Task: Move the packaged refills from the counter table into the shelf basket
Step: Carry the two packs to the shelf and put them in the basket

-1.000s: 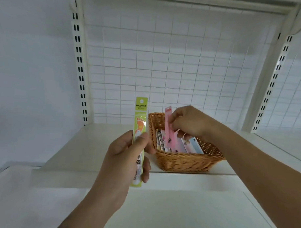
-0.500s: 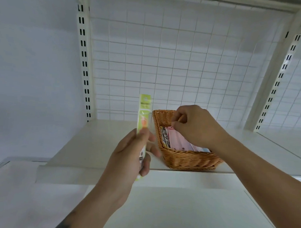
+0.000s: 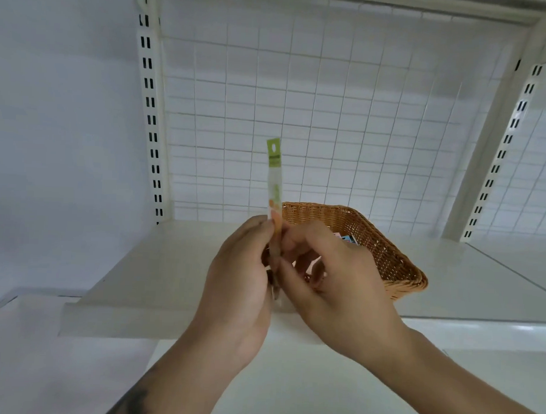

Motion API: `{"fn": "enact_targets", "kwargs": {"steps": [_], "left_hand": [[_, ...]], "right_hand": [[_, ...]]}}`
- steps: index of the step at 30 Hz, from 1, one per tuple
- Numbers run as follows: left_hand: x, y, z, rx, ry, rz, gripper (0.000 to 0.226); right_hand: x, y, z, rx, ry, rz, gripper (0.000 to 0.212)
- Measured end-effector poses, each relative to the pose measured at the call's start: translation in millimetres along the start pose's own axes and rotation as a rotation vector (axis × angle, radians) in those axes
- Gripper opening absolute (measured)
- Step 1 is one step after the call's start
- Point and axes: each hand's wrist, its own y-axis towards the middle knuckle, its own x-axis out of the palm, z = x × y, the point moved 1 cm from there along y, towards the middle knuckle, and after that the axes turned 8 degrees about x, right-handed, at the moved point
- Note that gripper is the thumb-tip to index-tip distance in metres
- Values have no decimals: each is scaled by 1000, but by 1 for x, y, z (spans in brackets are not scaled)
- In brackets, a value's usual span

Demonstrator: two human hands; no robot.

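White wire-grid panelling [image 3: 315, 115] backs a pale shelving unit, framed by slotted white uprights [image 3: 151, 116] on either side. On the flat white shelf [image 3: 170, 265] sits a woven tan wicker basket [image 3: 384, 257], partly hidden behind the hands; a few packaged refills [image 3: 346, 238] show as small patches of colour inside it, too covered to count.

In front of the basket, both hands meet around 1 long, narrow green-and-white packaged refill [image 3: 274, 179], which stands nearly upright with its green header at the top. The left hand [image 3: 238, 286] holds the lower part of the packet, thumb and fingers closed on it. The right hand [image 3: 334, 277] comes in from the right with its fingers curled toward the same packet — its fingertips touch the lower stretch, so its grip looks to be on the packet too, though the exact contact is hidden between the 2 hands.

Below the shelf edge lies the white desk [image 3: 290, 393], with both forearms reaching over it.
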Motion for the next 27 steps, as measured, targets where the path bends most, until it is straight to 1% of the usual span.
{"fn": "enact_targets", "kwargs": {"steps": [2, 4, 5, 7, 8, 10, 12, 14, 16, 17, 21, 24, 27], "left_hand": [[3, 1, 4, 46, 12, -38, 32], [4, 3, 7, 76, 53, -63, 29], [2, 4, 8, 107, 131, -71, 24], [-8, 3, 2, 209, 405, -85, 12], [-17, 1, -5, 257, 584, -85, 14], [-38, -7, -22, 366, 979, -113, 29], [-57, -19, -42, 449, 1345, -163, 41], [-70, -27, -57, 438, 1580, -207, 45], [-76, -29, -65, 463, 1662, -222, 46], [-78, -29, -66, 478, 1675, -228, 47], [-79, -29, -67, 552, 1685, -209, 46], [-81, -29, -71, 595, 1673, -193, 46], [-84, -29, -73, 604, 1664, -189, 48]], "right_hand": [[-6, 4, -1, 24, 44, 54, 16], [-14, 8, -5, 54, 84, 46, 18], [-19, 11, -7, 84, 103, 35, 19], [-29, 21, -2, 195, 110, 42, 19], [-35, 28, 4, 278, 87, 48, 19], [-46, 45, 22, 469, 0, 22, 16], [-52, 56, 40, 652, -84, -66, 14], [-52, 60, 54, 762, -174, -207, 15], [-48, 60, 62, 805, -286, -343, 14], [-46, 59, 64, 811, -335, -387, 15], [-39, 58, 69, 795, -496, -479, 17], [-37, 59, 72, 782, -557, -472, 18], [-39, 55, 70, 749, -554, -371, 13]]}}
